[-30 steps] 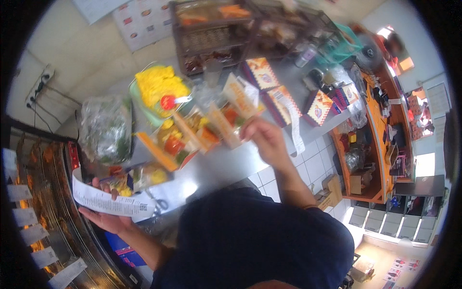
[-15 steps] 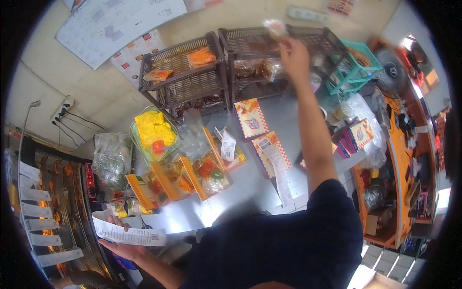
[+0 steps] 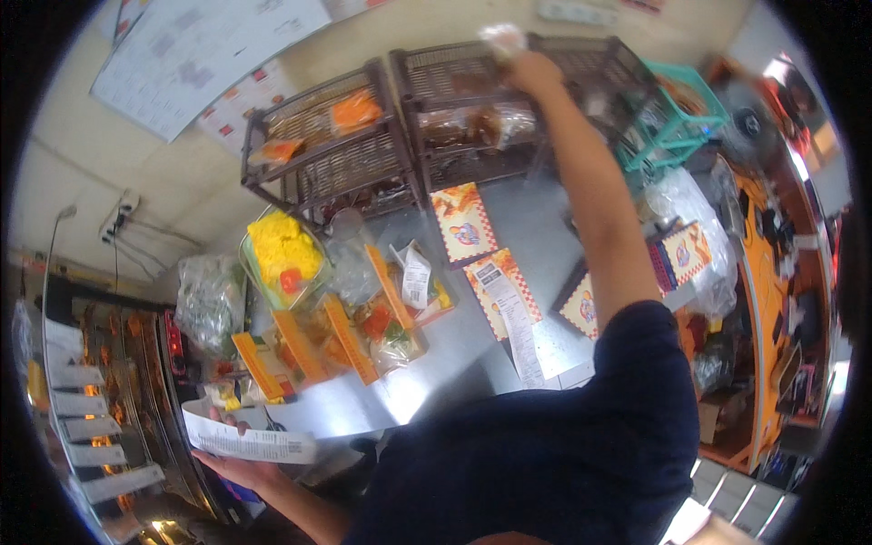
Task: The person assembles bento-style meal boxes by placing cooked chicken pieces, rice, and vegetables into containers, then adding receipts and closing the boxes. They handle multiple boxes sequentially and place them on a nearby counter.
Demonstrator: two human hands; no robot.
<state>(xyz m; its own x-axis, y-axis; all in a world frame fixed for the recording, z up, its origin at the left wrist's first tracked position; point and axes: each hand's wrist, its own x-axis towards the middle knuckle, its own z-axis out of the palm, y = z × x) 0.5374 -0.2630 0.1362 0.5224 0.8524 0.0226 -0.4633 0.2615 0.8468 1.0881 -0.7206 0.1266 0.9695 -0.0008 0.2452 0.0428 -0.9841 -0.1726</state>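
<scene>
My left hand (image 3: 238, 465), at the lower left, is closed on a long white paper receipt (image 3: 245, 443) with dark print, its fingers partly hidden behind the paper. Far out at the top, my right hand (image 3: 534, 73) grips a small clear plastic packet (image 3: 502, 38) with something whitish and reddish in it; motion blurs its contents. That hand is above the brown plastic crate rack (image 3: 436, 77) against the wall. Wrapped brownish packets (image 3: 472, 125) lie on the rack's level below. Under my right arm are patterned cardboard boxes (image 3: 465, 227), one with a receipt (image 3: 510, 318) lying across it.
Orange-sided open food boxes (image 3: 300, 345) line the metal table's left part, beside a tub of yellow food (image 3: 282, 250). A second brown rack (image 3: 318, 136) holds orange packets. A green basket (image 3: 677, 113) stands far right. Hot-looking glass-fronted equipment (image 3: 127, 381) borders the left.
My right hand has moved a little to the left with the packet. The whole view has shifted slightly. My left hand still holds the receipt in nearly the same place.
</scene>
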